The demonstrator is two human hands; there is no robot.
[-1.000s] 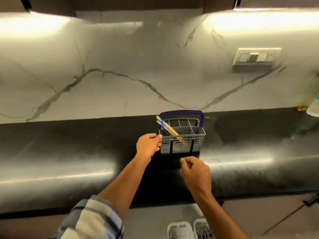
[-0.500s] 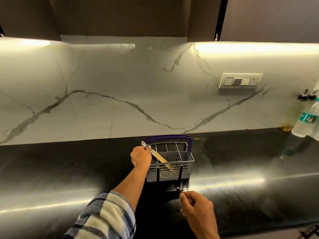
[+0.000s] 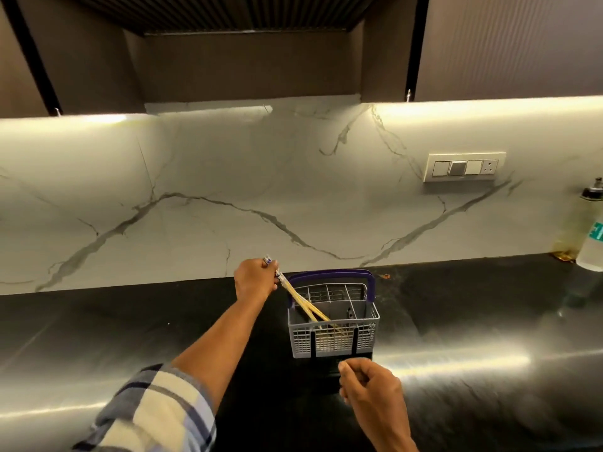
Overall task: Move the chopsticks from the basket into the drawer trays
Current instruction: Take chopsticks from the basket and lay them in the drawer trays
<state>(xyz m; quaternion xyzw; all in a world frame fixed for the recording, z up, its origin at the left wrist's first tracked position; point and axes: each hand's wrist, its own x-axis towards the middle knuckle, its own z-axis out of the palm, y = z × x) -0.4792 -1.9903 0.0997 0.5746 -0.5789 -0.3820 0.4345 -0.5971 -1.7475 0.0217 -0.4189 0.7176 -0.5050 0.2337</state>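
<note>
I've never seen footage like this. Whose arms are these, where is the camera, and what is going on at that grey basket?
There is no machine here: a person wears a wide-angle camera on the head, so you look forward and down at their own two bare hands. The left hand grips the top ends of the chopsticks, whose lower ends still sit inside the grey cutlery basket with a purple handle. The right hand hovers loosely curled in front of the basket, holding nothing I can see. The basket stands on a dark shiny countertop, with a bottle at the far right.
</note>
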